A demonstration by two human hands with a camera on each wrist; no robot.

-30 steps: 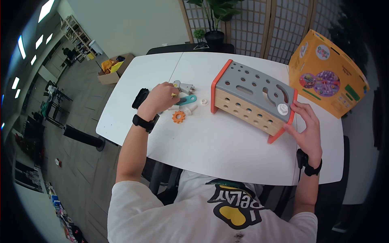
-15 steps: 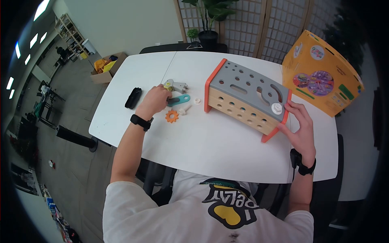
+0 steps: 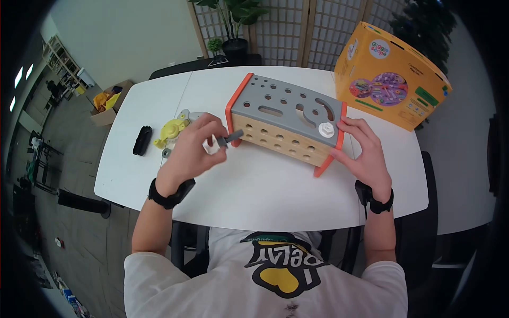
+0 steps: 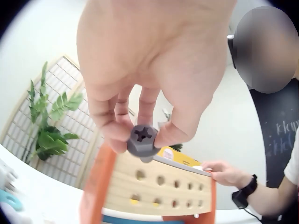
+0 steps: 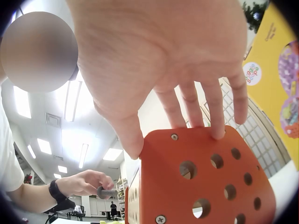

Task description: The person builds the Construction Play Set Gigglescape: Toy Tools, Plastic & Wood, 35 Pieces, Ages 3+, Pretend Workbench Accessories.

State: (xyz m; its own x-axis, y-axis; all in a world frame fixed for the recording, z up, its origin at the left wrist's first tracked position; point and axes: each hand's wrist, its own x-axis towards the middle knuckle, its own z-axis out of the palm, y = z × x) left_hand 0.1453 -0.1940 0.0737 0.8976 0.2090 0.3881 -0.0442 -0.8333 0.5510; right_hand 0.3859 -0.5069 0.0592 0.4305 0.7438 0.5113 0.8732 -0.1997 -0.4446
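Between thumb and fingers, my left hand (image 3: 192, 151) pinches a grey toy bolt (image 3: 231, 139). Its hex head, with a cross-shaped slot, faces the left wrist camera, while the threaded shank points at the wooden side of a toy workbench (image 3: 275, 139) near its left end. The bench has a grey top with holes and slots, and orange end panels (image 5: 210, 163). My right hand (image 3: 367, 152) holds the right end panel, thumb at the front corner and fingers over the top edge. Close to those fingers, a white nut-like piece (image 3: 326, 130) sits on the grey top.
Yellow toy parts (image 3: 170, 130) lie beyond my left hand, which partly hides other loose pieces. A black case (image 3: 142, 140) rests at the white table's (image 3: 244, 196) left. Behind the bench to the right stands a large orange-yellow box (image 3: 389, 79).
My left hand has picked up the grey bolt from among the loose pieces and carried it right to the bench's side. The right hand keeps its hold. The head view has shifted.
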